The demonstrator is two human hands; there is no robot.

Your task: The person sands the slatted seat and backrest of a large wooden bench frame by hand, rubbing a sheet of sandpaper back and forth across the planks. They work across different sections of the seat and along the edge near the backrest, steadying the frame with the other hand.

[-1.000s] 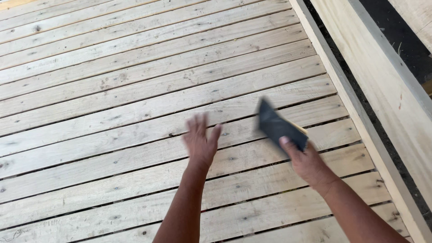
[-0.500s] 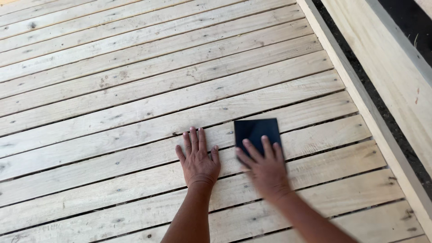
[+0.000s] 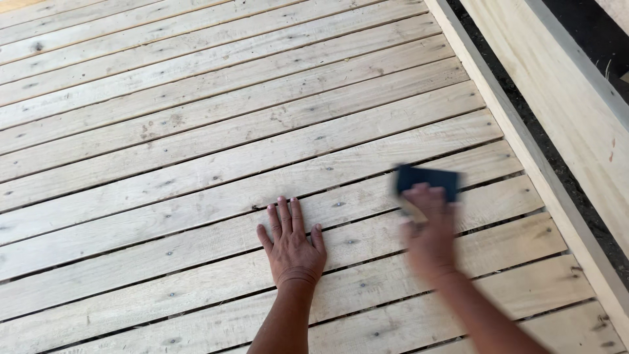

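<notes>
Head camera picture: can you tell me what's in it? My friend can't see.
A person's right hand presses a dark sanding pad on pale wooden slats, blurred. The left hand lies flat beside it, fingers spread. A wooden beam runs along the right.

Slatted wooden deck [image 3: 196, 151]: pale, unpainted timber, cream to light tan, with fine grain streaks, scattered small dark knots and grey nail heads — dark thin gaps run between the boards in a regular striped pattern. Sanding pad [image 3: 429, 178] under the right hand [image 3: 429, 236]: dark navy, near black, plain and unpatterned, blurred at its edges. Side beam [image 3: 557, 98]: pale yellowish wood, grey along its upper edge. Strip of ground [image 3: 524, 111] between deck and beam — dark brown-black, speckled.
</notes>
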